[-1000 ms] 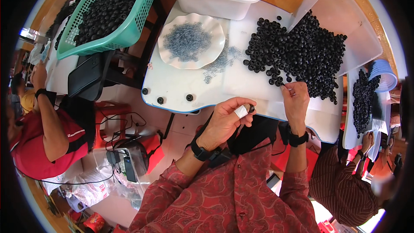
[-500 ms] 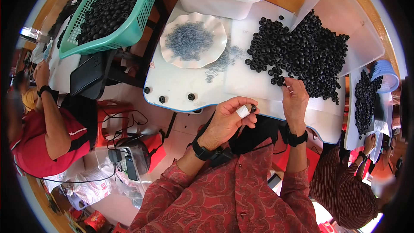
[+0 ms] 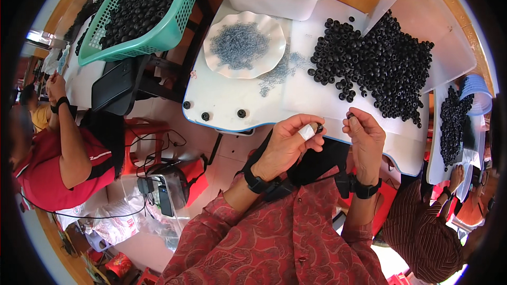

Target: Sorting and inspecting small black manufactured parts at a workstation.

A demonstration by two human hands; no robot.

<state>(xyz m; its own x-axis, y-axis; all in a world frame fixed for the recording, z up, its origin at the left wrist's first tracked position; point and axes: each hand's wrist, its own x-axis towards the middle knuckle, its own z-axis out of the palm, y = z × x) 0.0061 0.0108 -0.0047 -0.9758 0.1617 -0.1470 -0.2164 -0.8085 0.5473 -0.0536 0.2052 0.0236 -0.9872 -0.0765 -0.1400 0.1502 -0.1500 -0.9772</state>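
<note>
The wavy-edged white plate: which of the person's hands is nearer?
Left. The left hand is on the near side of the white plate, slightly right of it; the right hand is farther right, near the black bead pile.

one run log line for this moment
left hand: pinches black piece | right hand: pinches second black piece | table: black pile, wavy-rimmed plate

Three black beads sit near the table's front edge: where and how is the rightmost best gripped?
The rightmost bead is probably best pinched by opposite sides of its rounded wall, from above and the near right, where the left hand is: it is small, round and sits apart, leaving its sides free.
</note>
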